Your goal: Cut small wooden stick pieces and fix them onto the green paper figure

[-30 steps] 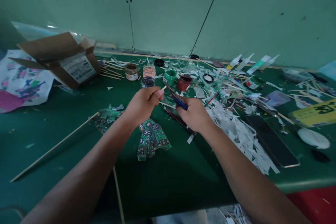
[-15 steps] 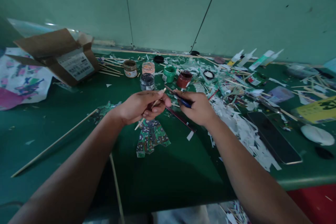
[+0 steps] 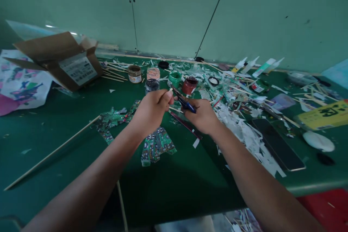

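Note:
My left hand (image 3: pixel 154 108) is closed, its thumb and fingers pinching a thin wooden stick whose pale tip (image 3: pixel 170 90) shows above the thumb; the rest is hidden by the hand. Facing it, my right hand (image 3: pixel 201 114) is wrapped round blue-handled pliers (image 3: pixel 188 106). Their dark metal jaws point up and left, close to the stick's tip; whether they touch it I cannot tell. Below my left hand lies a green and brown camouflage-patterned cutout (image 3: pixel 158 146). A second patterned cutout (image 3: pixel 112 117) lies left of my wrist, partly covered by it.
Open paint jars (image 3: pixel 189 85) stand just beyond my hands. A cardboard box (image 3: pixel 73 67) is at back left. White paper scraps (image 3: pixel 244 130), a phone (image 3: pixel 278 145) and a yellow packet (image 3: pixel 323 115) lie to the right. One long stick (image 3: pixel 53 152) lies at left.
My left hand has turned and risen slightly, so the stick's lower length is now hidden. My right hand and the pliers stay close to the tip. The view has shifted slightly.

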Available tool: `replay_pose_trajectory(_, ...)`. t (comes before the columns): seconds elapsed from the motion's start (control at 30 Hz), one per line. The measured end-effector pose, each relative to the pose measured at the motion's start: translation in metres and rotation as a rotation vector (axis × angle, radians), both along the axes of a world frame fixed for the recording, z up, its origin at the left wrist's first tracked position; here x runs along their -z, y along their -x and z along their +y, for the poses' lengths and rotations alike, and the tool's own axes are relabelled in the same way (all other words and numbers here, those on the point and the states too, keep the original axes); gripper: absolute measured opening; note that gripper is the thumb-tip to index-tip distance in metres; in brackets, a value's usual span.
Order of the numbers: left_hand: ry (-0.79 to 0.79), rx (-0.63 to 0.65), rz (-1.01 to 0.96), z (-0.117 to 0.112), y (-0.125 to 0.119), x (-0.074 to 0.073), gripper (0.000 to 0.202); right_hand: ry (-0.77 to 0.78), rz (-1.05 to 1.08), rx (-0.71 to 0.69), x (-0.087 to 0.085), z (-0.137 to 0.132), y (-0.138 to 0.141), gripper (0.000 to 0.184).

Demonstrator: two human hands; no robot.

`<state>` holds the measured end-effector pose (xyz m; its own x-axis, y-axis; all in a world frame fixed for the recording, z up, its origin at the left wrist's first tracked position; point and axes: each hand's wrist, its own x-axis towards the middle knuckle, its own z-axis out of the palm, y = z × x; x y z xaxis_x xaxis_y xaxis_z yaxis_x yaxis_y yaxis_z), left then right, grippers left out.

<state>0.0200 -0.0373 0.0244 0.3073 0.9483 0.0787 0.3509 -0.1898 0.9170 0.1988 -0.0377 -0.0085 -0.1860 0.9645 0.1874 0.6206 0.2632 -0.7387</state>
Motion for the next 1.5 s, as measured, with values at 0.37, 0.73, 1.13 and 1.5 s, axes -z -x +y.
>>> replay_pose_trajectory(0.37, -0.344, -0.207, 0.461, -0.004, 0.004, 0.0, 0.029, -0.13, -0.015, 0.087, 0.001, -0.005, 0.01, 0.051)
replay_pose_trajectory(0.73, -0.304, 0.007, 0.021, 0.004, 0.008, 0.012, 0.02, -0.35, -0.025, 0.023, 0.009, 0.005, -0.012, 0.05)
replay_pose_trajectory(1.13, -0.255, 0.098, -0.146, 0.006, 0.007, 0.014, 0.029, -0.398, -0.039, -0.059, 0.011, 0.003, -0.007, 0.051)
replay_pose_trajectory(1.5, -0.213, 0.14, -0.241, 0.01, 0.004, 0.015, 0.025, -0.369, -0.047, -0.076, 0.008, 0.001, -0.008, 0.051)
